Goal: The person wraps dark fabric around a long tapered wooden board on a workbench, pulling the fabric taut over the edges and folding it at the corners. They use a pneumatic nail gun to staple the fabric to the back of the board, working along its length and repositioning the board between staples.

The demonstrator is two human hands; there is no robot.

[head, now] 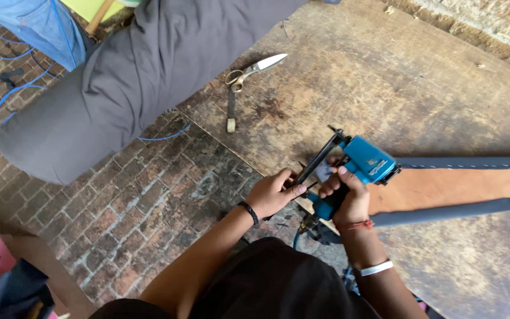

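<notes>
My right hand (345,195) grips the handle of a blue pneumatic staple gun (366,160) held over the near edge of a worn wooden worktable (396,88). My left hand (273,192) pinches the gun's long black magazine (320,158), which sticks out toward the upper left. A blue air hose (295,239) hangs from the gun's base. To the right of the gun lies a wooden panel (455,186) edged with grey fabric piping (467,162).
Scissors (255,68) lie on the table at the far side, with a small dark strip (230,112) below them. A large grey padded roll (137,77) rests at upper left over the brick floor (143,201). Blue hose loops (7,97) run along the floor.
</notes>
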